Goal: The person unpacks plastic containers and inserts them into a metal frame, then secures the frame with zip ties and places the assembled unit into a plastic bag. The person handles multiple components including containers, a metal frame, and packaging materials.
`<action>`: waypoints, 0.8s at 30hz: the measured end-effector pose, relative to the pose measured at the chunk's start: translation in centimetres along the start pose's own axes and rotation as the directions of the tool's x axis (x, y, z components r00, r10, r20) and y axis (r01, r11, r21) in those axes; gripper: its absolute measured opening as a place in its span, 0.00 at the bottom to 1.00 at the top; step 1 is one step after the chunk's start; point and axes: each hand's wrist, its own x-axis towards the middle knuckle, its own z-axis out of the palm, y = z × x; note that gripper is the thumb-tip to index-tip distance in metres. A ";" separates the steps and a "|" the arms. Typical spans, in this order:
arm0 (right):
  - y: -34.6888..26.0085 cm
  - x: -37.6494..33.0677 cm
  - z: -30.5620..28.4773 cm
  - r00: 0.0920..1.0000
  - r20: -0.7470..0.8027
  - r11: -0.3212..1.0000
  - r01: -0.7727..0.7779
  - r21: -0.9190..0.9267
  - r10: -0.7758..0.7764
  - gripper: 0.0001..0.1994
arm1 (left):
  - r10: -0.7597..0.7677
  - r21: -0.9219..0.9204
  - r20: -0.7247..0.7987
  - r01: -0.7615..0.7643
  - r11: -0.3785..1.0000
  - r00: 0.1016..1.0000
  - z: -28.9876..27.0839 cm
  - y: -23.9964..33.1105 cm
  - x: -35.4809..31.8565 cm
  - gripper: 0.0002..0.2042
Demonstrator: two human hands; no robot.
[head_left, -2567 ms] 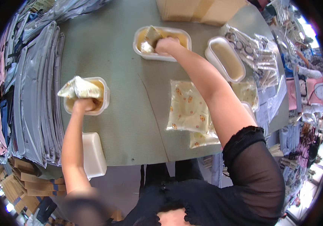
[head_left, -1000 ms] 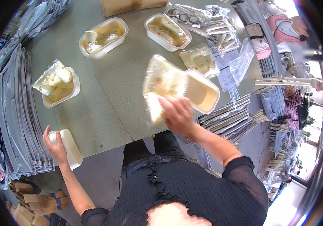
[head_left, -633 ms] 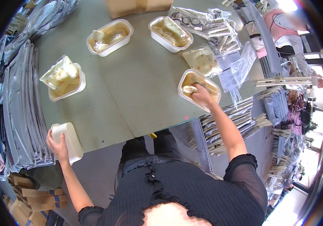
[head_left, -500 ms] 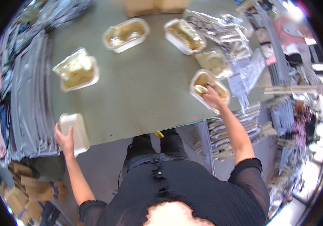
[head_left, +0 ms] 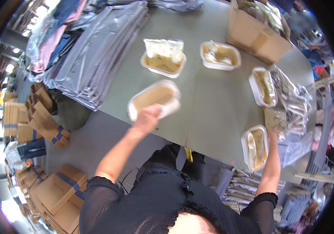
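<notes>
My left hand (head_left: 146, 117) grips the near edge of an empty white tray (head_left: 153, 99) and holds it above the near left part of the grey-green table (head_left: 209, 117). My right hand (head_left: 274, 135) reaches to the right side, by the far corner of a filled white tray (head_left: 254, 147). Its fingertips are at the near edge of a flat patterned packet (head_left: 275, 117). Whether they grip the packet is not clear. Farther off stand three more filled trays (head_left: 163, 59), (head_left: 220, 54), (head_left: 263, 85); the leftmost has a packet sticking out of it.
A stack of grey plastic-wrapped garments (head_left: 96, 54) fills the table's left side. A cardboard box (head_left: 256, 33) stands at the far edge, and clear bags (head_left: 297, 101) lie piled on the right. Flattened cardboard boxes (head_left: 57, 191) lie on the floor at left.
My left hand has lifted the empty white tray from the table's near corner and brought it over the table. My right hand has left the near right tray and moved to the packet beside it.
</notes>
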 end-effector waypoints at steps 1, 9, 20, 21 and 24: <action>-5.7 -2.6 -3.2 0.989 0.146 0.999 0.041 -0.035 -0.035 0.31 | 0.059 0.165 0.054 -0.067 0.984 0.997 0.5 0.7 -1.2 0.08; -9.8 -12.4 -20.2 0.809 -0.495 0.907 0.411 0.091 -0.317 0.19 | 0.273 -0.074 0.043 -0.270 0.960 0.961 6.2 6.0 1.5 0.33; -31.9 -34.3 -19.1 0.534 0.057 0.493 0.727 0.479 -0.843 0.29 | 0.025 -0.656 0.340 0.218 0.723 0.940 7.8 -1.3 1.1 0.15; -32.3 -34.0 -19.3 0.508 0.146 0.504 0.693 0.516 -0.849 0.27 | -0.040 -0.773 0.487 0.452 0.445 0.872 7.4 -1.6 0.8 0.15; -33.6 -33.3 -18.5 0.433 0.328 0.542 0.716 0.440 -0.839 0.24 | 0.018 -0.719 0.680 0.663 0.207 0.733 6.6 -3.3 0.1 0.18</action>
